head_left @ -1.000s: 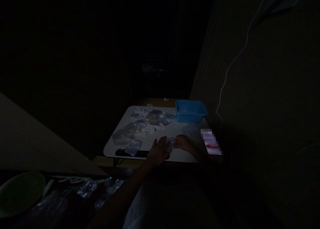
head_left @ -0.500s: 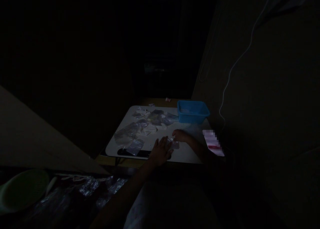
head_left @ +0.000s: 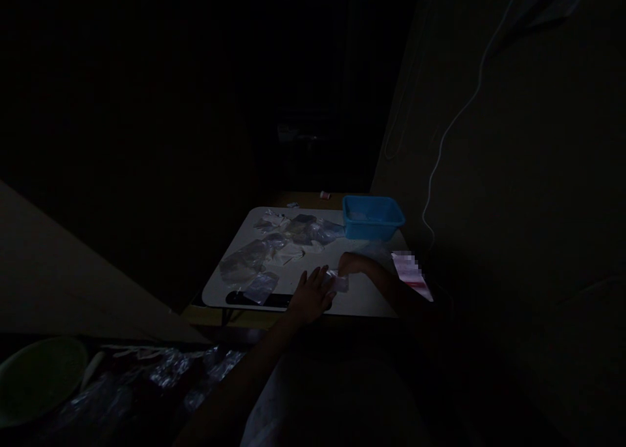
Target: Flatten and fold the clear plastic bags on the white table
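Clear bag point(head_left: 339, 283) is flanked at left by the spread left hand point(head_left: 309, 297) and at its far edge by the right hand point(head_left: 351, 263), grip not discernible.

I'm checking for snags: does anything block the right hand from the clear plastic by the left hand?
Nothing visible does: the right hand is at the far edge of the clear plastic.

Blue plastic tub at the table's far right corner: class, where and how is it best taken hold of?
Probably the middle of the near rim on the blue plastic tub, coming from above. It stands upright and open-topped, so the edge can be pinched from inside and out; clear plastic bags lie close to its left wall, making that side more awkward.
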Demonstrator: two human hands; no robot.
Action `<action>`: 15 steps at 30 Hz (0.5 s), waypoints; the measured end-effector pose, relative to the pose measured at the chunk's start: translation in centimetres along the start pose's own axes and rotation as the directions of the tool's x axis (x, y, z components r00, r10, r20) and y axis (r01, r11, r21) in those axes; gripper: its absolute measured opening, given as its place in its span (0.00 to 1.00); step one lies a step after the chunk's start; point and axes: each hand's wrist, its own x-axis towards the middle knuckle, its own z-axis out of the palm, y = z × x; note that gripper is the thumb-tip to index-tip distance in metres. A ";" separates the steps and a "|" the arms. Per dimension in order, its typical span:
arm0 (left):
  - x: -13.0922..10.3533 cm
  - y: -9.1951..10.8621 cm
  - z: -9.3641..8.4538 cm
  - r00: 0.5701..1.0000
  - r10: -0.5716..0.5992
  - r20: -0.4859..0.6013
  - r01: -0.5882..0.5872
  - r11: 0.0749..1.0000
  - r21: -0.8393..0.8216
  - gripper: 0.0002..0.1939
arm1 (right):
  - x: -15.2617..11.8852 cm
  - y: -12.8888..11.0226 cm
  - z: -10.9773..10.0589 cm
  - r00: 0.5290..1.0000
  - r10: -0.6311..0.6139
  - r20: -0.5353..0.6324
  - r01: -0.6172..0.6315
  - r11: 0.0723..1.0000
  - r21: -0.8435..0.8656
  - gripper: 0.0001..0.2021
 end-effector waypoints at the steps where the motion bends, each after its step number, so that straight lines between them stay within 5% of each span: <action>1: 0.0 0.0 0.0 1.000 -0.001 0.001 0.001 1.000 -0.018 0.21 | -0.1 -0.1 0.0 1.000 0.014 -0.006 -0.014 1.000 -0.008 0.12; 7: 0.0 -0.9 0.8 0.988 -0.112 -0.103 0.066 0.924 -0.376 0.29 | -1.2 -0.4 -0.5 0.979 0.059 -0.197 -0.065 0.998 -0.024 0.04; 11: 0.2 -2.0 1.7 0.924 -0.340 -0.174 0.126 0.702 -0.701 0.30 | -2.7 -1.0 -0.5 0.883 0.048 -0.466 -0.068 0.997 -0.027 0.09; 15: 0.3 -2.6 2.2 0.866 -0.458 -0.201 0.118 0.577 -0.808 0.29 | -4.4 -1.6 2.2 0.797 -0.005 -0.604 -0.042 0.997 -0.064 0.08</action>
